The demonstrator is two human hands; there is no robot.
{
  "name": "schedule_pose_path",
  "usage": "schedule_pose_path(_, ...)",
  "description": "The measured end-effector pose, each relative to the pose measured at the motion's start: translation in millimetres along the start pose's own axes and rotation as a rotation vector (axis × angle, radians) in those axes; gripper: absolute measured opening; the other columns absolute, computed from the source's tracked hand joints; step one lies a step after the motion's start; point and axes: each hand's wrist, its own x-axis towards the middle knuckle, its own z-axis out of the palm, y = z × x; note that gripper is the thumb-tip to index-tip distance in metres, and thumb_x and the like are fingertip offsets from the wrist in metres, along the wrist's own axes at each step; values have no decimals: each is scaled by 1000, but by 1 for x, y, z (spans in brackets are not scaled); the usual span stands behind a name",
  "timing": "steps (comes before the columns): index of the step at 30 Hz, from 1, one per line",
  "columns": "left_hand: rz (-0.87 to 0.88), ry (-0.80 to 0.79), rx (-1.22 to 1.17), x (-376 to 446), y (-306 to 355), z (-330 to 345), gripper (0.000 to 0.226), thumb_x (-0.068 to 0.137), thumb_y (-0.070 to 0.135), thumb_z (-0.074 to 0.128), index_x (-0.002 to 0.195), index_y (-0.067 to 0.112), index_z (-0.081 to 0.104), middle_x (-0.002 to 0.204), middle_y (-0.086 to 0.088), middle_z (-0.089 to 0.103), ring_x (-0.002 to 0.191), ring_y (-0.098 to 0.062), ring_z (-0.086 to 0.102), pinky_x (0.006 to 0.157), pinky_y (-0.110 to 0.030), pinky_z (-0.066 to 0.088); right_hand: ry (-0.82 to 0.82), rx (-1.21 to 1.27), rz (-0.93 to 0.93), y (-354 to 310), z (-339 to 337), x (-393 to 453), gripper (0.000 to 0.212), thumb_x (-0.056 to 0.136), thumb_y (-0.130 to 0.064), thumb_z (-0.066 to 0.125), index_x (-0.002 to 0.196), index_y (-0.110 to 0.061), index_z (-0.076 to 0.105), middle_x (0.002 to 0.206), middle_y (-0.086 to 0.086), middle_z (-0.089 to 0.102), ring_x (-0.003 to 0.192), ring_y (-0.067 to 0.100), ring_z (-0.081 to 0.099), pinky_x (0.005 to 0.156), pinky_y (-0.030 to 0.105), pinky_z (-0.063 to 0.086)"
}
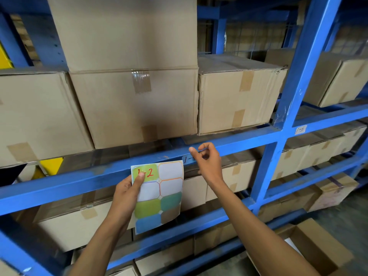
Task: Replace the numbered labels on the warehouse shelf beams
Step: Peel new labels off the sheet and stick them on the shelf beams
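My left hand (129,189) grips a sheet of coloured sticker labels (163,194), thumb pressed on its green label (148,172) marked "1-2" in red. Several spots on the sheet are bare white backing. The sheet hangs in front of the blue shelf beam (79,178). My right hand (208,160) is up at the beam, fingers curled, thumb and index tip at the edge of a blue label (187,158) stuck on the beam with handwriting starting "1-". The hand hides the rest of that label.
Taped cardboard boxes (135,108) fill the shelf above the beam and the levels below. A blue upright post (298,80) stands to the right, with a white "1-5" label (300,130) beside it. An open box (310,248) sits on the floor at lower right.
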Motion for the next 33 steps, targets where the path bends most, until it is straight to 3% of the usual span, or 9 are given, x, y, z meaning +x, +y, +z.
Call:
schedule_pose_path(2, -6, 1, -23, 1, 5, 2, 28, 99, 33, 50, 101, 16, 72, 95, -8, 79, 86, -27, 74, 72, -37, 59, 0, 87, -40, -16, -4, -11, 23, 85, -44, 71, 85, -26, 57, 66, -3, 54, 65, 13, 53, 63, 52, 55)
schedule_pose_path(8, 23, -53, -61, -1, 18, 19, 34, 103, 32, 41, 101, 15, 69, 90, -7, 78, 69, -15, 74, 55, -25, 59, 17, -53, -353, -65, -8, -51, 17, 83, -42, 69, 78, -26, 65, 68, -13, 57, 72, 11, 54, 62, 36, 49)
schedule_pose_path(11, 51, -97, -67, -5, 25, 28, 37, 103, 36, 40, 107, 14, 69, 94, -10, 78, 80, -23, 75, 66, -32, 61, -39, -158, -454, -72, -7, -62, 16, 84, -40, 72, 92, -25, 71, 77, -15, 60, 79, 8, 53, 65, 33, 51)
schedule_pose_path(14, 86, -134, -99, -8, 33, 34, 37, 102, 35, 41, 104, 13, 71, 94, -9, 79, 79, -22, 75, 69, -33, 60, -60, -247, -433, -70, -6, -68, 39, 80, -45, 74, 114, -26, 69, 92, -14, 60, 86, 3, 50, 72, 25, 51)
schedule_pose_path(17, 96, -150, -127, -10, 38, 40, 35, 101, 33, 42, 99, 14, 71, 90, -8, 79, 80, -23, 75, 73, -39, 61, -30, -223, -397, -71, -6, -72, 48, 79, -42, 78, 122, -25, 67, 103, -9, 63, 92, 5, 54, 76, 16, 49)
schedule_pose_path(19, 101, -160, -133, -12, 42, 44, 36, 100, 34, 43, 103, 13, 71, 99, -13, 78, 91, -32, 74, 83, -48, 59, -13, -190, -389, -74, -7, -74, 44, 79, -38, 79, 119, -24, 69, 105, -7, 65, 92, 5, 58, 75, 10, 49)
schedule_pose_path(25, 117, -207, -125, -12, 47, 53, 41, 100, 37, 43, 111, 9, 70, 101, -13, 77, 93, -35, 73, 82, -53, 59, 57, -48, -340, -84, -14, -75, 32, 76, -25, 83, 106, -23, 72, 98, -8, 70, 85, 3, 64, 69, 9, 51)
schedule_pose_path(30, 127, -226, -115, -10, 50, 61, 37, 101, 34, 42, 104, 11, 71, 97, -13, 78, 80, -24, 75, 71, -40, 61, 77, -43, -387, -91, -21, -70, 16, 76, -16, 84, 85, -18, 70, 83, -6, 68, 73, 10, 61, 61, 13, 49)
schedule_pose_path(33, 140, -250, -113, -11, 53, 64, 36, 101, 32, 42, 105, 10, 70, 101, -14, 77, 83, -21, 74, 76, -37, 60, 50, -36, -402, -95, -25, -65, 14, 76, -10, 83, 78, -15, 70, 77, -6, 68, 66, 10, 60, 59, 12, 49)
